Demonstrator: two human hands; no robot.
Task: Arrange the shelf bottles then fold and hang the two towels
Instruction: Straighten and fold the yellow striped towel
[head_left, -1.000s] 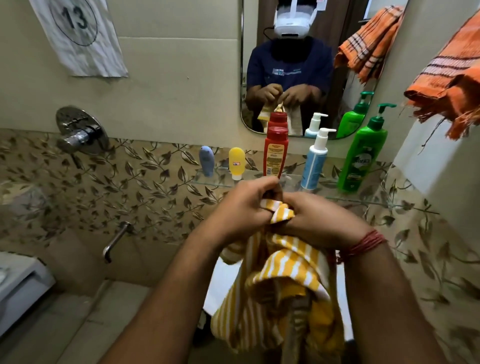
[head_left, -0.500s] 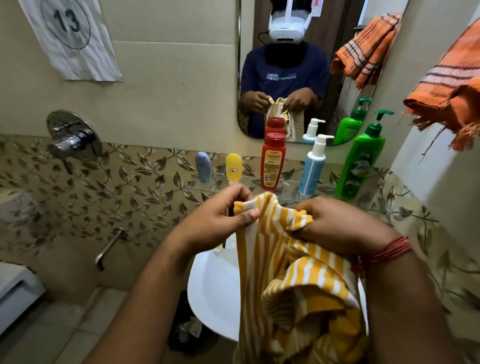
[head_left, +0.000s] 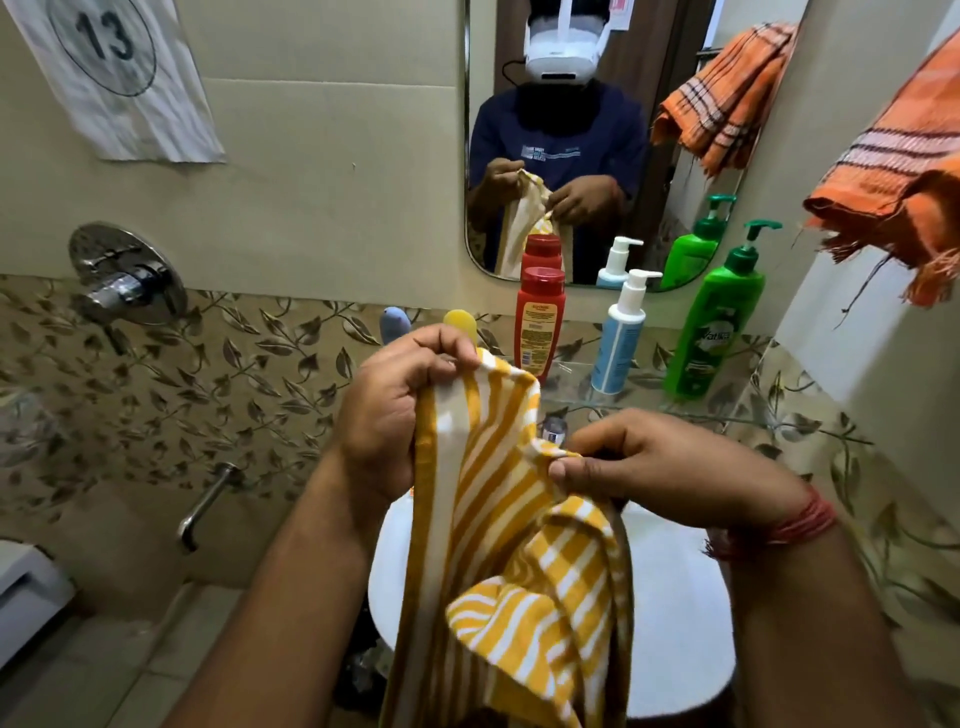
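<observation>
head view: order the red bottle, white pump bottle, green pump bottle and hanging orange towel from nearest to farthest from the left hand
Measured from the left hand, which grips the yellow striped towel:
1. Red plastic bottle, on the glass shelf just right of the hand.
2. White and blue pump bottle, further right along the shelf.
3. Green pump bottle, at the shelf's right end.
4. Orange checked towel, hanging high at far right.

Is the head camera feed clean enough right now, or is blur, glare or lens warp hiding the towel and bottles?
Head view: wide-angle warp bends the wall edges and the orange towel at the right; the striped towel, held by left hand and right hand, is sharp; red bottle and green bottle show mild glare; the mirror doubles them; lighting is soft.
</observation>
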